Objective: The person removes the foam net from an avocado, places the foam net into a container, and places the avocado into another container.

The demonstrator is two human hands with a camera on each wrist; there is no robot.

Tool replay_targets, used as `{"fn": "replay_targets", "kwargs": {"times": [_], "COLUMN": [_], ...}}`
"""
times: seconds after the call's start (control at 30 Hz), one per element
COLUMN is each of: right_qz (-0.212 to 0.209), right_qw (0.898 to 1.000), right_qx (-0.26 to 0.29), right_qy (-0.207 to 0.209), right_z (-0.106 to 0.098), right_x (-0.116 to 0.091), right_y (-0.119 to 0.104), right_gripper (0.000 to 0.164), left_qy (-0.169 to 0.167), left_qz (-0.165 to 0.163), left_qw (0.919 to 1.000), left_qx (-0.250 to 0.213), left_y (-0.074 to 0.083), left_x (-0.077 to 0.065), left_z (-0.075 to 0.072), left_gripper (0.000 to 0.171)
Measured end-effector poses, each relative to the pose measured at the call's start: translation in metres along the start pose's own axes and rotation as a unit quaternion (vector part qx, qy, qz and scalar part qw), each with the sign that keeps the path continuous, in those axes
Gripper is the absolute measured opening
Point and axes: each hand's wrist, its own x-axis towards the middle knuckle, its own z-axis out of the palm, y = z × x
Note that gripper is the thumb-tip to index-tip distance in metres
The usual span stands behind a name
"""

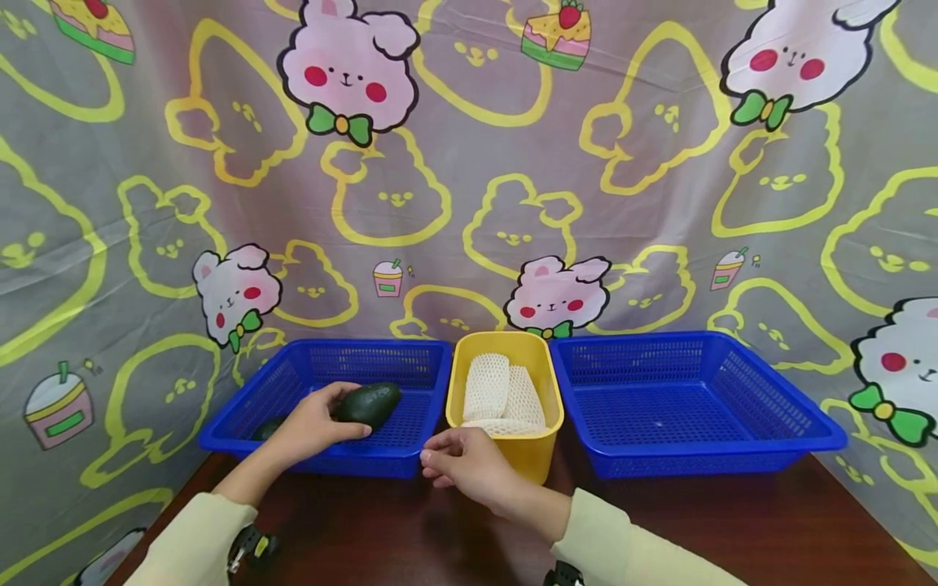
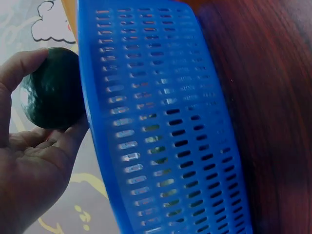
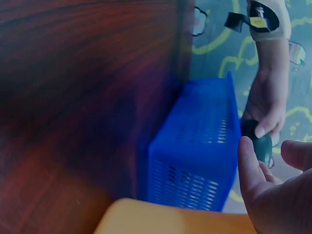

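My left hand [image 1: 311,423] grips a dark green avocado [image 1: 369,405] over the left blue basket [image 1: 410,465]. In the left wrist view, thumb and fingers curl round the avocado [image 2: 53,90] beside the basket's rim. Another dark green avocado [image 1: 268,428] lies in that basket, partly hidden by the left arm. My right hand [image 1: 476,468] holds nothing and hovers in front of the yellow bin [image 1: 538,456], near the left basket's corner. In the right wrist view its thumb and fingers stand apart. White foam net sleeves [image 1: 487,387] fill part of the yellow bin.
To the right of the bin stands a second blue basket [image 1: 659,415] with nothing visible in it. All three containers sit side by side on a dark wooden table [image 1: 659,521]. A patterned curtain [image 1: 454,163] hangs directly behind them.
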Motion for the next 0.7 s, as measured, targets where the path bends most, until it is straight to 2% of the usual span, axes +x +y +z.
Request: {"fn": "replay_targets", "kwargs": {"times": [0.3,0.47,0.7], "right_qz": [0.039,0.051,0.072], "right_qw": [0.999,0.996,0.984], "right_qx": [0.017,0.071,0.158], "right_qy": [0.013,0.021,0.046], "right_z": [0.015,0.022,0.032], "right_x": [0.008,0.013,0.02], "right_y": [0.021,0.026,0.028], "right_gripper": [0.023,0.022,0.016], "left_qy": [-0.015,-0.024,-0.04], "left_qz": [-0.018,-0.023,-0.016], "left_qw": [0.9988,0.9973,0.9939], "left_qx": [0.042,0.065,0.102], "left_y": [-0.009,-0.017,-0.027], "left_x": [0.012,0.018,0.025], "left_z": [0.004,0.007,0.013], "left_gripper": [0.071,0.071,0.074]}}
